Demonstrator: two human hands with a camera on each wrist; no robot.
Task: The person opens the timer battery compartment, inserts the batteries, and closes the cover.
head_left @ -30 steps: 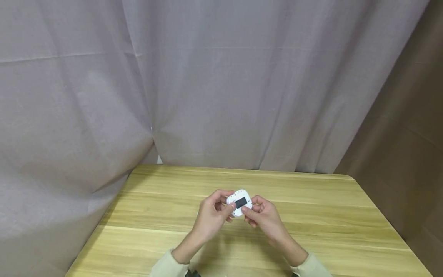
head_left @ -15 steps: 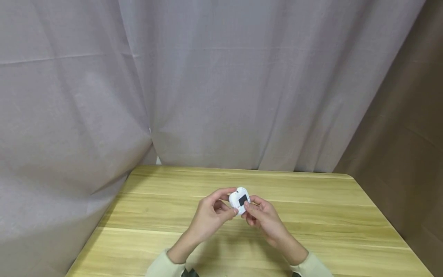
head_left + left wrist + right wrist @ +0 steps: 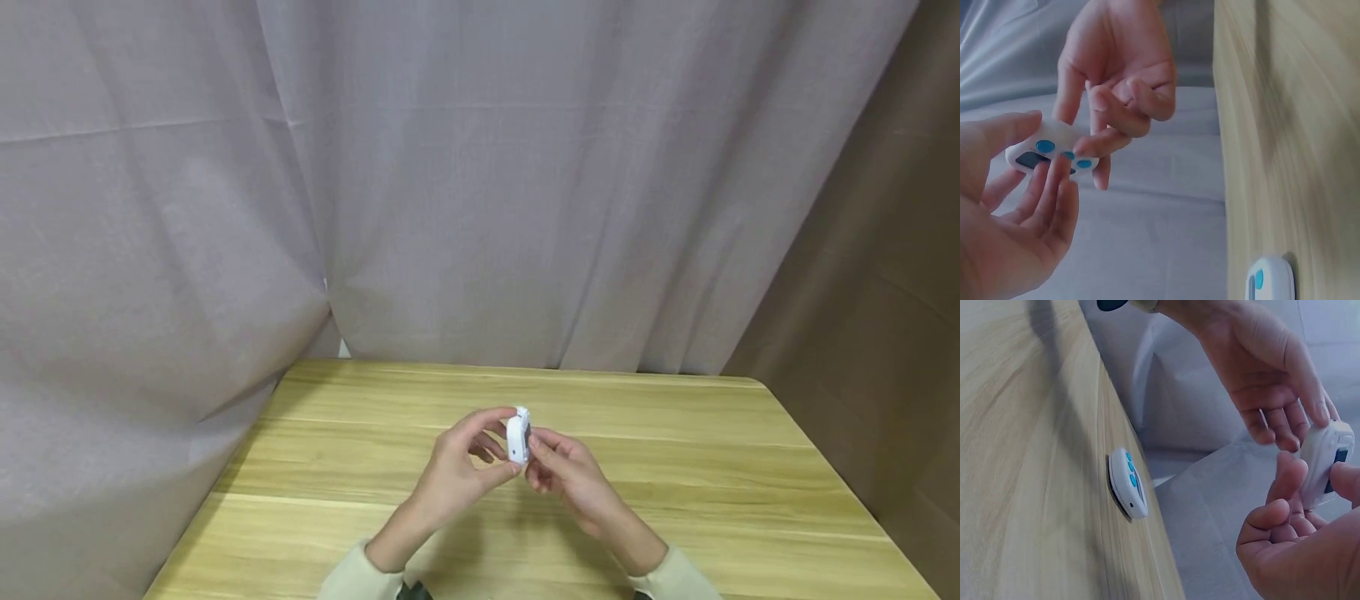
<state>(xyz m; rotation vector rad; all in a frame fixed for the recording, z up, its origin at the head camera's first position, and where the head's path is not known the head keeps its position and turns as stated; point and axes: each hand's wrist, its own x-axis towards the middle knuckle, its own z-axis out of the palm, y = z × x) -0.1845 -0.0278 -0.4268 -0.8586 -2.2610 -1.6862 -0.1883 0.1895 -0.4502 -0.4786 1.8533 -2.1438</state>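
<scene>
Both hands hold a small white digital timer (image 3: 517,436) above the table, turned edge-on in the head view. My left hand (image 3: 456,463) pinches it by its edges, index finger at the top and thumb at the bottom. My right hand (image 3: 572,477) grips its right side, the thumb on the dark patch of the back. In the left wrist view the timer's front (image 3: 1055,134) shows blue buttons and a grey display, partly covered by fingers. A second white timer (image 3: 1127,486) with blue buttons lies on the table, hidden behind my left hand in the head view.
The light wood-grain table (image 3: 360,400) spans the space below the hands. Grey curtains (image 3: 480,208) hang behind and to the left of it, and a darker brown one (image 3: 862,333) hangs on the right.
The timer has turned from showing its back with the dark patch to standing edge-on. The left thumb has slid from the back to the lower edge, while the right thumb has moved onto the patch.
</scene>
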